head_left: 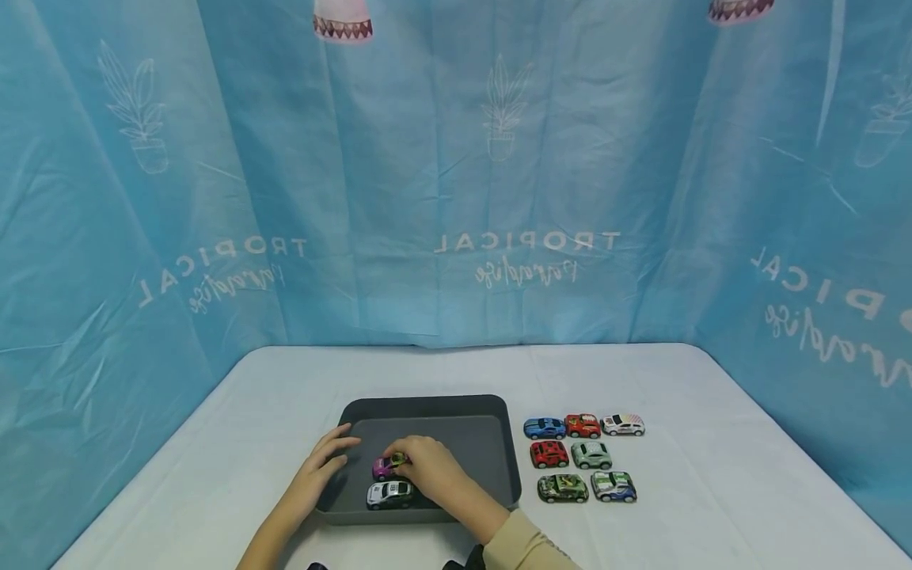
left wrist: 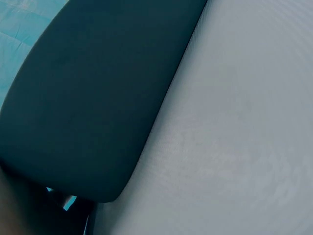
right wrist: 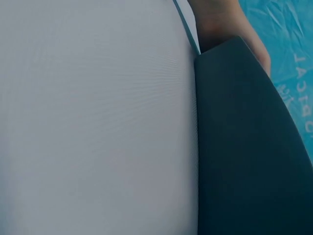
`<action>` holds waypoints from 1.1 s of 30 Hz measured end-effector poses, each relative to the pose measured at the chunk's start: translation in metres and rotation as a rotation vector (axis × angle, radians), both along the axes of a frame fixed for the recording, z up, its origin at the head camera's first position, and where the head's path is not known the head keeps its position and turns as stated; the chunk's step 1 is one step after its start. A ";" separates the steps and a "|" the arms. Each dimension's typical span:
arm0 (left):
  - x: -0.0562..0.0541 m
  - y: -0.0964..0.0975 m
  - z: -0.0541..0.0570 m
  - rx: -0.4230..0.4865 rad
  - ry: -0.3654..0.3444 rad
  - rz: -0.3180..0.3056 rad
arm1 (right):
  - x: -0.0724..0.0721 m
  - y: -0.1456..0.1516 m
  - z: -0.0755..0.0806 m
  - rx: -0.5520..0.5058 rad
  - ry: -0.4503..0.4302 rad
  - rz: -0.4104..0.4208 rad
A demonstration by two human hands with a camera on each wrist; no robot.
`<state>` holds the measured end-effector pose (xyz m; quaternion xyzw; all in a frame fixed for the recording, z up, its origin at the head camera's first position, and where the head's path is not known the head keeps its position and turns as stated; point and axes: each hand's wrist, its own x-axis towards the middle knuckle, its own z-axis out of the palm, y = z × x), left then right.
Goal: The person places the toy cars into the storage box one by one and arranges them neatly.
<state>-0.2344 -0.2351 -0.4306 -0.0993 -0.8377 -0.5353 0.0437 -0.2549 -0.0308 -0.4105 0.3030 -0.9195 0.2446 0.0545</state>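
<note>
Inside the dark grey tray (head_left: pixel 456 427), a purple and yellow-green toy car (head_left: pixel 383 469) sits behind a white and black toy car (head_left: pixel 389 495). My right hand (head_left: pixel 430 467) pinches the purple car from its right side, partly covering it. At the tray's left rim is my left hand (head_left: pixel 321 469), its fingers spread and relaxed, reaching over the edge. A dark tray-like wall (left wrist: pixel 93 98) fills much of the left wrist view. Another dark wall (right wrist: pixel 244 137) shows in the right wrist view, with part of a hand (right wrist: pixel 222 24) above it.
Right of the tray, several toy cars stand in three rows on the white table (head_left: pixel 684 491), among them a blue car (head_left: pixel 545 428), a red car (head_left: pixel 549 454) and a camouflage car (head_left: pixel 563 488). A blue printed curtain (head_left: pixel 456 174) hangs behind and along both sides.
</note>
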 end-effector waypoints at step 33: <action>-0.003 0.001 0.000 -0.033 -0.032 0.027 | 0.008 0.030 0.006 0.027 0.153 0.005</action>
